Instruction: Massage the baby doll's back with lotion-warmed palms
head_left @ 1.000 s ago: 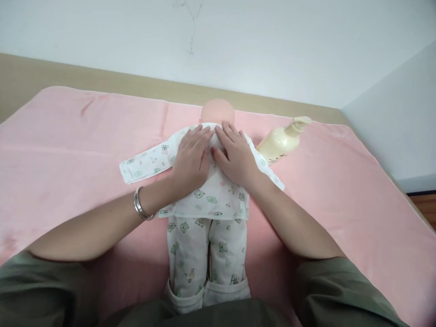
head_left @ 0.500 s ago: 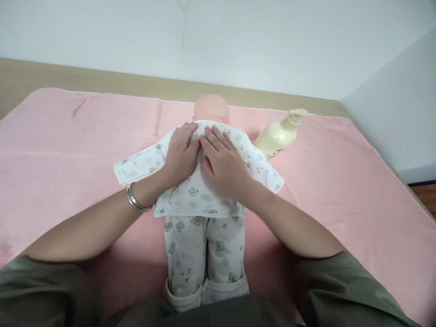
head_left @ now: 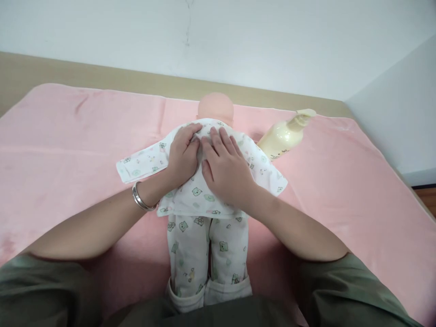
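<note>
A baby doll (head_left: 215, 108) lies with its bald head at the far side; no face shows. It wears a white printed top (head_left: 200, 197) with sleeves spread and matching trousers (head_left: 190, 254). My left hand (head_left: 185, 154), with a silver bangle at the wrist, rests on the upper left of the top, its fingers laid over the cloth. My right hand (head_left: 228, 168) lies flat on the upper right of the top, fingers a little apart. Neither hand grasps anything.
A cream pump bottle (head_left: 282, 136) leans beside the right sleeve. Beneath everything is a pink blanket (head_left: 340, 190) on a wooden table (head_left: 119, 79). A white wall (head_left: 255, 41) rises behind it.
The view has shifted slightly, so the doll and bottle appear a little further right. The fingers of my right hand are spread somewhat more; both hands remain on the top.
</note>
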Motion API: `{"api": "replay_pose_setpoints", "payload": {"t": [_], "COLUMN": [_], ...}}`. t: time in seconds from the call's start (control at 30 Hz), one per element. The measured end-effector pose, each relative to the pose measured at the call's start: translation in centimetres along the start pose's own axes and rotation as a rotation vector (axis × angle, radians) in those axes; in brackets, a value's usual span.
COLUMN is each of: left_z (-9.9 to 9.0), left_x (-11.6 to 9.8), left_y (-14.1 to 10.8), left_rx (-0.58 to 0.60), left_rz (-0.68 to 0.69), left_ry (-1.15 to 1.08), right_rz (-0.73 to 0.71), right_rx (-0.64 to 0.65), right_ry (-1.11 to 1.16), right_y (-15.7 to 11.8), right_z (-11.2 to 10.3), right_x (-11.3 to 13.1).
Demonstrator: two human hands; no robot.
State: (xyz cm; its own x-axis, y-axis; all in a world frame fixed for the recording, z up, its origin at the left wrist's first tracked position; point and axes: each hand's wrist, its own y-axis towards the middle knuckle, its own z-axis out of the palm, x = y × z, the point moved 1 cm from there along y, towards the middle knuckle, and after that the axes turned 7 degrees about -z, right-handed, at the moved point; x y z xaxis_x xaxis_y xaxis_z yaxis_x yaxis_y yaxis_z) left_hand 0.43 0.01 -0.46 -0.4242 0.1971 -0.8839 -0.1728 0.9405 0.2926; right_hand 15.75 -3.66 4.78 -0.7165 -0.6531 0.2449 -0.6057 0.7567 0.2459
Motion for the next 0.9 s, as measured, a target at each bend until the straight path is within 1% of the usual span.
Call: {"api": "replay_pose_setpoints", "payload": {"t": [0.07,0.2,0.27,0.33,0.4,0.5,0.57,0.6,0.7,0.8,0.9], "left_z": [0.0,-0.1,-0.1,-0.1,0.0,0.1,0.1,0.1,0.0,-0.1,0.0], "left_x": [-0.1,-0.3,-0.3,-0.2,-0.2,-0.1,-0.1,-0.1,-0.2,-0.5,-1.0], "left_y": [0.0,-0.1,-0.1,-0.1,-0.1,-0.1,-0.1,-0.1,0.0,-0.1,-0.6], "left_rx": [-0.007,0.003,0.007,0.005,-0.005,-0.029,-0.034,-0.031,-0.017,0.002,0.025], "left_rz": [0.007,0.027,0.033,0.037,0.038,0.038,0.034,0.03,0.028,0.026,0.049], "left_ry": [-0.002,0.031,0.041,0.027,0.005,-0.008,0.0,0.006,0.024,0.076,0.178], "right_rz": [-0.009,0.073,0.114,0.142,0.156,0.113,0.074,0.068,0.099,0.16,0.181], "right_rx": [0.025,0.035,0.033,0.031,0.018,-0.024,-0.034,-0.028,0.001,-0.009,-0.021], "right_ry": [0.044,0.133,0.138,0.109,0.058,-0.015,-0.027,-0.017,0.053,0.11,0.128], "right_y": [0.6,2.5,2.8,2.4,1.5,0.1,-0.2,-0.1,0.9,2.0,2.5], "right_z": [-0.1,-0.3,-0.3,-0.2,0.0,0.3,0.4,0.4,0.2,0.0,0.0], "right_x": [-1.1,-4.2,-4.7,-3.9,-2.4,-0.1,0.5,0.3,-1.4,-3.6,-4.7]}}
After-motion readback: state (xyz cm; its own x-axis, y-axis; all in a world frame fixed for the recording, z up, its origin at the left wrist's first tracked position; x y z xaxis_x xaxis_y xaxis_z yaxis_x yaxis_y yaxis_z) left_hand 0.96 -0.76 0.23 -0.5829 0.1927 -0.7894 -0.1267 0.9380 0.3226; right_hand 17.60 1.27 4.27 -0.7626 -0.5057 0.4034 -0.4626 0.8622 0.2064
